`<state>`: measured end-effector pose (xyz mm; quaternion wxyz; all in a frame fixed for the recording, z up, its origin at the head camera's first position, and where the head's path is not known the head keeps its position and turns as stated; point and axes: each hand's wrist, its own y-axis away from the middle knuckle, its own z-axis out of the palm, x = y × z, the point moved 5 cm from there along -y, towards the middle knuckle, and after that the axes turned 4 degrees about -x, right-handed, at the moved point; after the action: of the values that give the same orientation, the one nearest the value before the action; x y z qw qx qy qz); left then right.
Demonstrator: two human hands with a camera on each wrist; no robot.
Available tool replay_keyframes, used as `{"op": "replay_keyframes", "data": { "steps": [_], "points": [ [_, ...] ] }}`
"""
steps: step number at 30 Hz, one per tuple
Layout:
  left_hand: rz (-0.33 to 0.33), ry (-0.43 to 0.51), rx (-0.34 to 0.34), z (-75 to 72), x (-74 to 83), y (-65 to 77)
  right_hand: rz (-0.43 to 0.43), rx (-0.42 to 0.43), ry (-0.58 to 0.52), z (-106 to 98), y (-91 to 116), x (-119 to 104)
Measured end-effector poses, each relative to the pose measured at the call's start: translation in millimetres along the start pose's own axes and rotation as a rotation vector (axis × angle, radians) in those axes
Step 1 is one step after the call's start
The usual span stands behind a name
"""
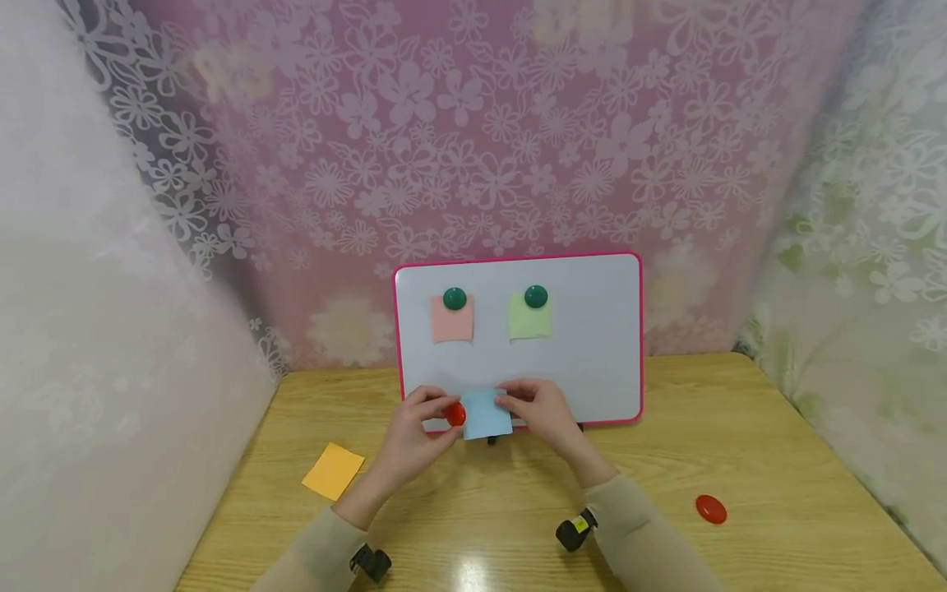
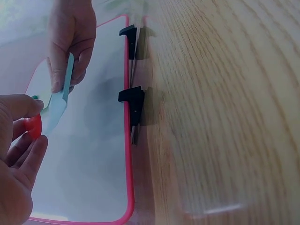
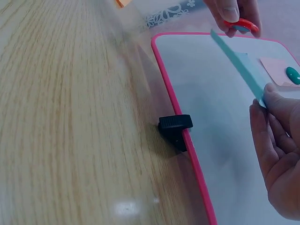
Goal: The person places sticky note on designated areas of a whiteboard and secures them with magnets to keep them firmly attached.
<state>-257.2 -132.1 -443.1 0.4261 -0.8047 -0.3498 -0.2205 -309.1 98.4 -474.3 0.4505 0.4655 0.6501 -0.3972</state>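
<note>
My left hand [image 1: 414, 429] pinches a round red magnet [image 1: 455, 413] between thumb and fingers, right beside the left edge of a blue sticky note [image 1: 486, 413]. By its upper right corner, my right hand [image 1: 543, 413] pinches that note between thumb and fingers. Both hands are in front of the lower part of a pink-framed whiteboard [image 1: 592, 353]. In the right wrist view the note [image 3: 241, 68] appears nearly edge-on, and the magnet [image 3: 243, 24] shows its underside near the note's far end.
Green magnets hold a pink note [image 1: 452, 325] and a green note [image 1: 528, 322] on the board. An orange sticky note [image 1: 333, 470] lies on the wooden table [image 1: 459, 510] at left, another red magnet [image 1: 711, 509] at right. Black stand clips [image 2: 133, 105] grip the board's bottom edge.
</note>
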Motion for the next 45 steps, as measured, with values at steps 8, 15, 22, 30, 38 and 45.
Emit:
{"op": "replay_keyframes", "data": {
  "steps": [8, 15, 22, 30, 38, 45],
  "points": [
    [0.029, -0.013, 0.023, -1.2, -3.3, -3.9, -0.037, 0.036, 0.020, 2.9, -8.1, -2.0],
    [0.053, -0.033, 0.042, -1.9, -6.2, -7.5, -0.063, 0.072, 0.019, 6.8, -14.4, -4.5],
    [0.046, -0.064, 0.049, -3.8, -5.1, -11.6, -0.083, 0.080, 0.043, 9.9, -17.7, -12.8],
    [0.048, -0.114, 0.064, -3.6, -7.9, -14.3, -0.108, 0.094, 0.073, 11.9, -23.7, -18.9],
    [0.052, -0.140, 0.082, -4.6, -10.7, -16.8, -0.115, 0.102, 0.097, 15.6, -28.1, -21.2],
    [0.041, -0.152, 0.106, -5.2, -9.3, -21.7, -0.121, 0.117, 0.130, 17.8, -33.0, -24.6]
  ]
}}
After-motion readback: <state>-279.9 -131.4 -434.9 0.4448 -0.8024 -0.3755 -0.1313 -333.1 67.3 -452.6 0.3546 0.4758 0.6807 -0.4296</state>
